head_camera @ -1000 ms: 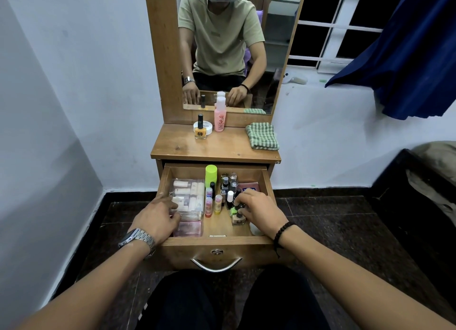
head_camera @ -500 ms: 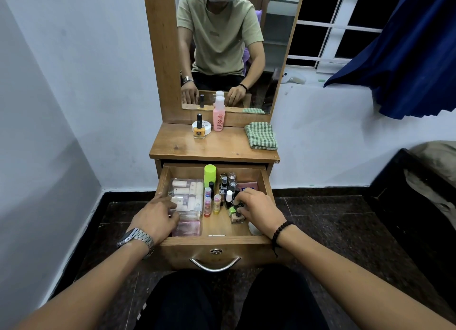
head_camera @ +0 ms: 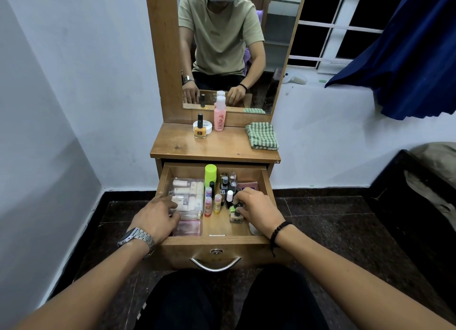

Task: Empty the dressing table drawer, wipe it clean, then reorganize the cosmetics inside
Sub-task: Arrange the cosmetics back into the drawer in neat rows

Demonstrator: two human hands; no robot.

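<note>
One open drawer [head_camera: 217,243] holds one lime-capped bottle [head_camera: 210,175], one clear pouch of tubes [head_camera: 188,196], three lip-balm sticks [head_camera: 208,206] and a cluster of nail-polish bottles [head_camera: 228,185] — too crowded to count. On top: one orange nail polish [head_camera: 199,129], one pink bottle [head_camera: 219,115], one white jar [head_camera: 208,126], one green checked cloth [head_camera: 261,136] — two hands in the drawer.

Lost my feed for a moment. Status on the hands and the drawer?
Left hand resting on clear case. Right hand gripping small bottle. Drawer open, mostly full. Nothing blocking.
</note>
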